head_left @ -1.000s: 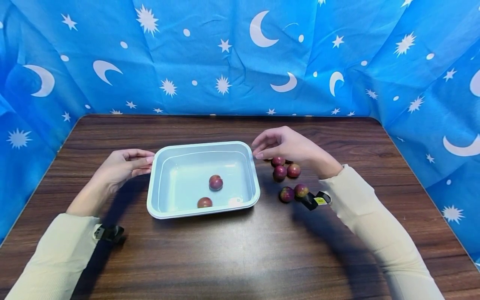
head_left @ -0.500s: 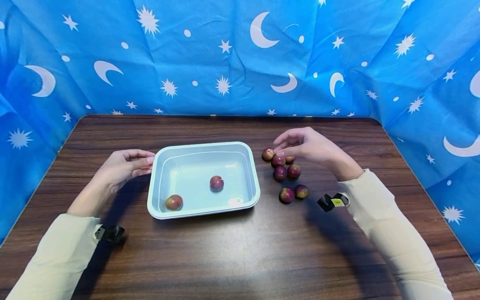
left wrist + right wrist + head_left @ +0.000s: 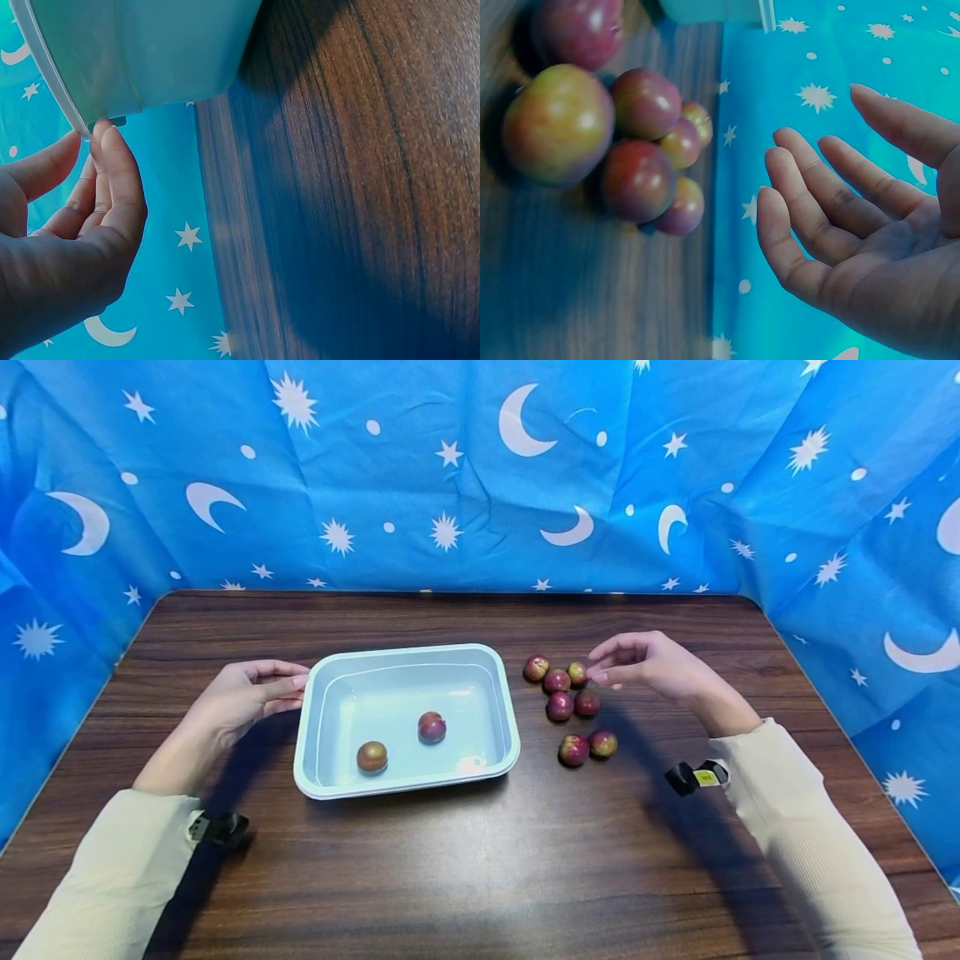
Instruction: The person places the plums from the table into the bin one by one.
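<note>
A pale blue-white plastic tub (image 3: 397, 689) stands left of the table's middle in the head view. Two plums lie inside it, a reddish one (image 3: 431, 727) and a browner one (image 3: 372, 757). My left hand (image 3: 238, 697) pinches the tub's left rim between thumb and fingers, as the left wrist view also shows at the rim (image 3: 52, 75). To the right of the tub, several red and yellowish plums (image 3: 559, 706) lie grouped on the table. Just beside that group hovers my right hand (image 3: 652, 667), its fingers loosely bent; the right wrist view shows nothing in its grasp (image 3: 855, 225).
The dark wood-grain table (image 3: 480, 860) extends to a blue cloth (image 3: 480, 485) with white moons and stars, hung behind it and at the sides. Two plums, one of them a purple-red plum (image 3: 573, 750), lie slightly nearer than the others.
My right hand has moved right, from beside the tub's right rim to the far side of the loose plums. One plum in the tub rolled left, then a little back right. My left hand stayed put.
</note>
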The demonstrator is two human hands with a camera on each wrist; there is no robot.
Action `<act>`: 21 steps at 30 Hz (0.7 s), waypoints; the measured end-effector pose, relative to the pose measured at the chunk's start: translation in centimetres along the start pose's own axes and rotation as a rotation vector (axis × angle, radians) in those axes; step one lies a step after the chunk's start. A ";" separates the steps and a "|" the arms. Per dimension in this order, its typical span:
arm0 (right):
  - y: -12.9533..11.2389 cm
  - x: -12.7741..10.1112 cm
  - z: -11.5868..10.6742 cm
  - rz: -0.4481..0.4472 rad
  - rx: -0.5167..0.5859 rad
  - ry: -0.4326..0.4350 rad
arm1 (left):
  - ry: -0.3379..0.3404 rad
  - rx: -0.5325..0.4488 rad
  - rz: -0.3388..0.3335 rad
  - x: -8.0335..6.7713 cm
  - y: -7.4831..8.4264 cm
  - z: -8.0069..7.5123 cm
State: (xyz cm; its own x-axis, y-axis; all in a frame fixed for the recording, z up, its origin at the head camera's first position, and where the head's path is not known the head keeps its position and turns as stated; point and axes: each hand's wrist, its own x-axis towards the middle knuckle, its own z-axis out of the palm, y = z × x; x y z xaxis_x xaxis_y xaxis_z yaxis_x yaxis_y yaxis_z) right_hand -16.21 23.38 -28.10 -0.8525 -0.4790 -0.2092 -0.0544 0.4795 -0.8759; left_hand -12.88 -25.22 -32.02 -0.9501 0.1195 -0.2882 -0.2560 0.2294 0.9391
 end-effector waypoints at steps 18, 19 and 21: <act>3.5 -1.5 0.7 0.068 0.073 -0.006 | -0.004 -0.014 0.012 0.0 -0.2 0.0; 3.7 -1.6 0.8 0.072 0.078 -0.006 | -0.003 -0.010 0.013 0.0 -0.2 0.0; 4.1 -1.7 1.0 0.079 0.085 -0.007 | -0.001 -0.006 0.013 0.0 -0.1 0.1</act>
State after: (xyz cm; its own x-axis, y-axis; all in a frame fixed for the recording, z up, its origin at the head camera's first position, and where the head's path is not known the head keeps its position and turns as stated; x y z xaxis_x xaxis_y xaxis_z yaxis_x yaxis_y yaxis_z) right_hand -14.46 25.43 -31.78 -0.8487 -0.4475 -0.2819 0.0573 0.4521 -0.8901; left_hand -12.80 -25.20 -32.15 -0.9530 0.1237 -0.2765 -0.2450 0.2218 0.9438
